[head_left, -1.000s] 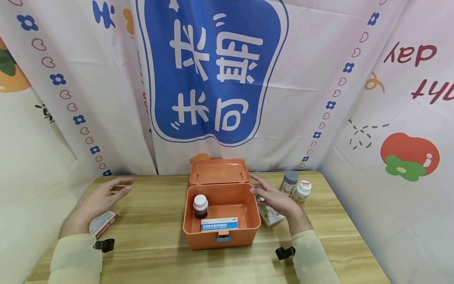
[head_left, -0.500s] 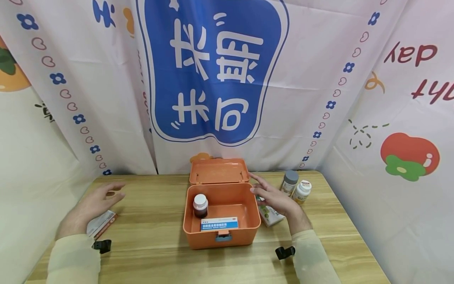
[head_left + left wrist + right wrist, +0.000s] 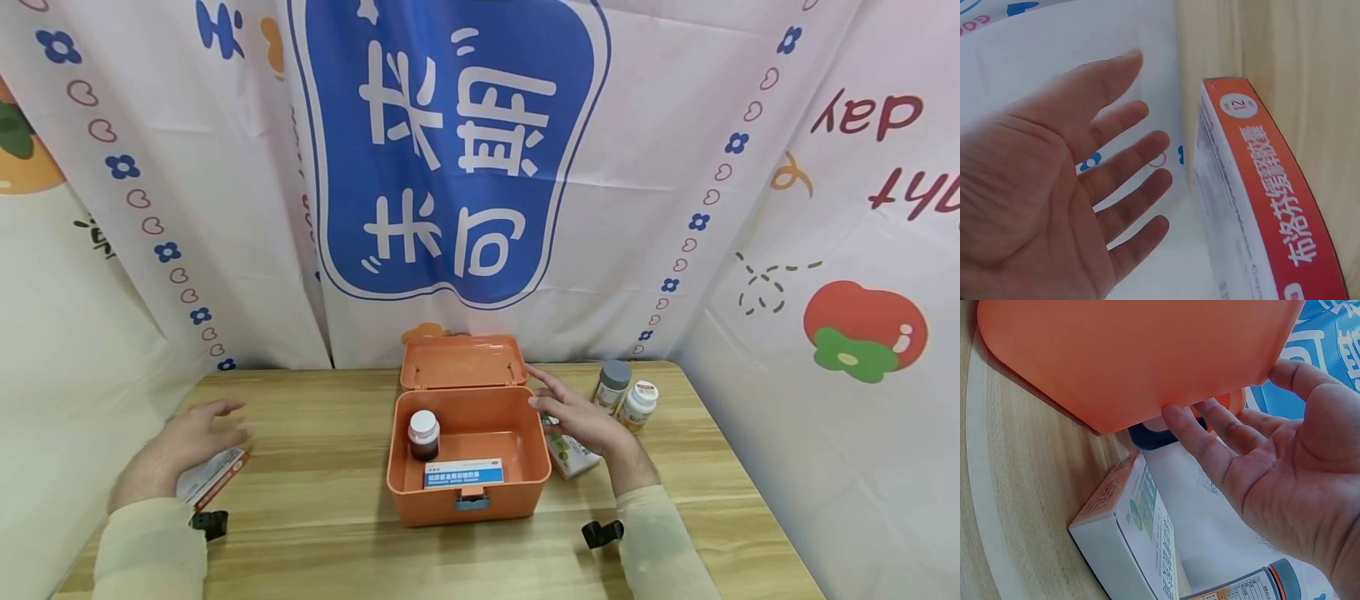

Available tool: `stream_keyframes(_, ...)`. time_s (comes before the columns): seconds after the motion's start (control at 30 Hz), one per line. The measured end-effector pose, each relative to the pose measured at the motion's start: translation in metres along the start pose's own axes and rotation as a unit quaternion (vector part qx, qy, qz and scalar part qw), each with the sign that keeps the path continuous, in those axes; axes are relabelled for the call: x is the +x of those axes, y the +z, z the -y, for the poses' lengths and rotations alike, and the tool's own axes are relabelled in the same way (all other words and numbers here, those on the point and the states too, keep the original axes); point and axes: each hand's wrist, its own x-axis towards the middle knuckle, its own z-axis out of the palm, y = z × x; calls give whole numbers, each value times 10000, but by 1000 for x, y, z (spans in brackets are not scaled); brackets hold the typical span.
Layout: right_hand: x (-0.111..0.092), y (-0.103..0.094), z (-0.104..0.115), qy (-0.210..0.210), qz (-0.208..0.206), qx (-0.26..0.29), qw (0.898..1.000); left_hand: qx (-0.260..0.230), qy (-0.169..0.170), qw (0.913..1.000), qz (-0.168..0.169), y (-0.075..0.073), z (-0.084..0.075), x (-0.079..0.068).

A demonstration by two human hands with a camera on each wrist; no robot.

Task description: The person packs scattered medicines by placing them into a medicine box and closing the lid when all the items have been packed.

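Box (image 3: 427, 506) meets the outstretched right hand (image 3: 588, 421) at its right side, while left of it the loosely spread left hand (image 3: 183, 442) hovers near a carton (image 3: 1285, 194).

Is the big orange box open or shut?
The orange box is open: its lid is tipped back, and a bottle shows inside.

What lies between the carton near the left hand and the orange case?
Only bare wooden tabletop lies between the carton and the orange case, as the head view shows.
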Motion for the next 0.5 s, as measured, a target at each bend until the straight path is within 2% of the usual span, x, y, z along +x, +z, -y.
stream_keyframes(0.5, 0, 0, 0, -48, 24, 44, 10000, 248, -268, 9992, 149, 10, 13, 3)
